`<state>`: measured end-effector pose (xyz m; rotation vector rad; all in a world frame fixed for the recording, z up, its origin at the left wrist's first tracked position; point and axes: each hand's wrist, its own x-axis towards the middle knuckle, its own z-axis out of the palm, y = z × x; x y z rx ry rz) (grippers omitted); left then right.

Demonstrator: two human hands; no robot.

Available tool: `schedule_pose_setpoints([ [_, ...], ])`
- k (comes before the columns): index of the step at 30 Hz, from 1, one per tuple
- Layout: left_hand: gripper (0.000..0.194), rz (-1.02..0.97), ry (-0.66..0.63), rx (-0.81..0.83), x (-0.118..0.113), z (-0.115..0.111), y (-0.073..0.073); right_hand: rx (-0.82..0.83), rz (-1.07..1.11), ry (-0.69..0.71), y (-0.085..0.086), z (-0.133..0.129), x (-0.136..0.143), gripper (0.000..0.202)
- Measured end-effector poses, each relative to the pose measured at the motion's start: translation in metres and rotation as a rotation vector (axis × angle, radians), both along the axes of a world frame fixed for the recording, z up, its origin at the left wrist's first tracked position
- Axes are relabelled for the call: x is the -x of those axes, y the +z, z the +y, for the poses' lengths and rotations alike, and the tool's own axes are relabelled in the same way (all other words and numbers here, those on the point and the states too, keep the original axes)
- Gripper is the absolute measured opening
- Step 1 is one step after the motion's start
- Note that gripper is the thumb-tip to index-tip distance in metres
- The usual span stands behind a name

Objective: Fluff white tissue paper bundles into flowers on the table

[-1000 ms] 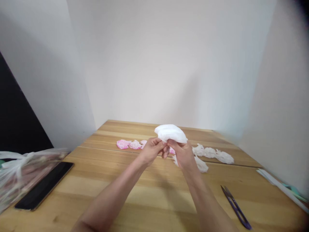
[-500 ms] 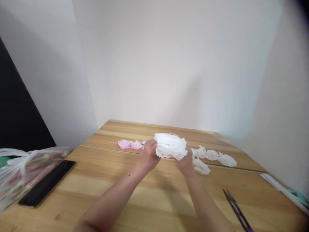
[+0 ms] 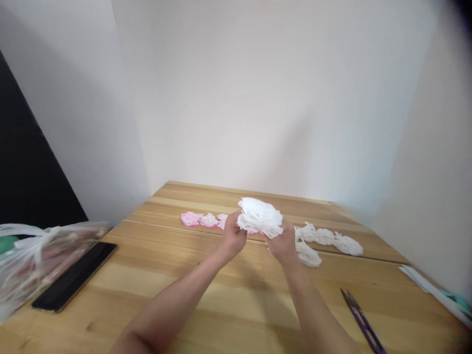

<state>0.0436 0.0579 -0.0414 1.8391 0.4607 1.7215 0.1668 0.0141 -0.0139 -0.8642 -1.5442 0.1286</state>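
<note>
You have the ruffled white bundle (image 3: 260, 216) raised over the bench (image 3: 221, 314), between your left hand (image 3: 234, 236) and right hand (image 3: 283, 241). The step under way looks like handling and shaping its thin layers. Both hands hold it, one at each side; most of your fingers are hidden, so how tightly they close can't be told. A next move would call for a light, steady hold on both sides, as the layers look easy to tear or crush.

Beyond your left hand lie the pink-edged puffs (image 3: 190, 219); just beside your right are the white puffs (image 3: 325, 236). The purple snips (image 3: 363, 322) rest nearer you, to the right of your right hand, and the phone (image 3: 75, 277) lies well left of your left.

Compared with half a second ago, the bundle looks narrower and its ruffles more gathered. More pink shows beside your left hand, while the snips and phone haven't noticeably moved.
</note>
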Motion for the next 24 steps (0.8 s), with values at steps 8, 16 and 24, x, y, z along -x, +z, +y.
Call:
schedule_pose_setpoints([
  [8,0.029,0.061,-0.103,0.37,-0.005,0.0,-0.003,0.106,-0.04,-0.096,0.002,0.008,-0.005,0.02],
  [16,0.03,0.16,0.003,0.115,0.007,0.004,0.012,0.231,0.22,-0.047,0.002,0.017,-0.011,0.038],
  [24,0.017,0.15,-0.054,-0.143,0.018,-0.008,0.032,0.228,0.186,0.104,0.006,-0.002,-0.005,0.034],
])
